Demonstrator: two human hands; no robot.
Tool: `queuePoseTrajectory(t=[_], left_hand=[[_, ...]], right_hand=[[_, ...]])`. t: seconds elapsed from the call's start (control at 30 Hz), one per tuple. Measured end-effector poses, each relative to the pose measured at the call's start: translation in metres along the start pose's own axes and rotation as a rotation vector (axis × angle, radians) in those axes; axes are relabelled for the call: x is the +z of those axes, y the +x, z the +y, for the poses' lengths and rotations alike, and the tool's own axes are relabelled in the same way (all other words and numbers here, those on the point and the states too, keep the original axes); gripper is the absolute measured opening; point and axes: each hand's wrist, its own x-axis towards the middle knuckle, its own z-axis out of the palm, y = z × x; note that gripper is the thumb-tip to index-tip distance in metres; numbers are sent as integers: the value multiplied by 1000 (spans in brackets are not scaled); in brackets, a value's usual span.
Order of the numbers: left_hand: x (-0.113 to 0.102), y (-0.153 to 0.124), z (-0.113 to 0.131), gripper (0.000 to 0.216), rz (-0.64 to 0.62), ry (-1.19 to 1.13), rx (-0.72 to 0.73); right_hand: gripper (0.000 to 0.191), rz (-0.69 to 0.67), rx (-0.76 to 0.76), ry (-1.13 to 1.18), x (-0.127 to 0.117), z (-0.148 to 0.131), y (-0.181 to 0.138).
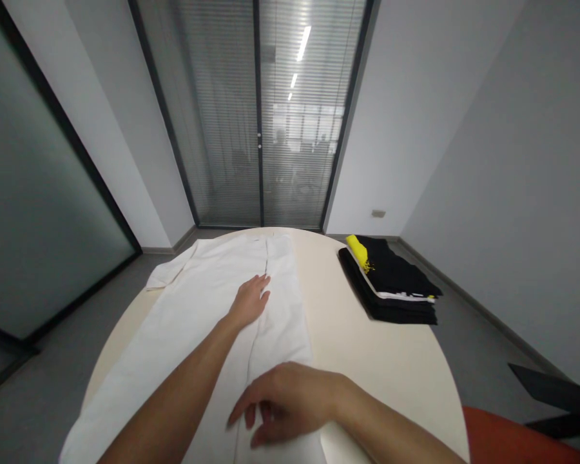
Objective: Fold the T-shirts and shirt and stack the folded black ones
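A white T-shirt (198, 309) lies spread over the left and middle of the round table, one sleeve (167, 272) at the far left. Its right side is folded inward, and the edge of that flap runs lengthwise down the cloth. My left hand (250, 301) rests on the shirt by this edge, fingers stretched forward and holding nothing. Nearer to me, my right hand (294, 396) is over the lower part of the flap, its fingers loosely bent and apart, slightly blurred. Whether its fingertips touch the cloth, I cannot tell.
A stack of folded black clothes (396, 277), with yellow and white parts, sits at the table's right edge. The round cream table (367, 367) has an orange chair seat (507, 435) beside it at the lower right. Glass panels with blinds (261, 116) stand beyond.
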Motion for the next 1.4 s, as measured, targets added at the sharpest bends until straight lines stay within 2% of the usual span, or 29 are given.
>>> queuePoseTrajectory(t=[0.1, 0.17, 0.27, 0.37, 0.43, 0.53, 0.87, 1.0, 1.17, 1.27, 1.4], left_hand=[[2, 0, -1, 50, -1, 13, 1], [3, -1, -2, 51, 4, 17, -3], [4, -2, 0, 50, 5, 37, 1], [3, -3, 2, 49, 5, 59, 6], [2, -3, 4, 48, 4, 64, 7], [-1, -3, 7, 47, 28, 41, 5], [-9, 3, 14, 39, 87, -8, -86], [-10, 28, 15, 45, 39, -27, -129], [0, 70, 14, 39, -27, -64, -200], [5, 85, 12, 35, 6, -97, -218], [8, 87, 5, 39, 124, -128, -219]], right_hand=[[36, -5, 19, -34, -5, 6, -4], [24, 71, 77, -93, -13, 7, -10], [15, 340, 265, -238, -28, 11, -20], [19, 684, 558, -412, -39, 21, -25], [25, 803, 707, -466, -43, 30, -26], [33, 812, 769, -451, -44, 41, -27], [31, 771, 609, -296, -43, 64, -27], [30, 768, 608, -297, -44, 67, -26], [29, 780, 585, -306, -43, 71, -27], [29, 785, 572, -303, -43, 73, -28], [30, 780, 561, -305, -45, 74, -28]])
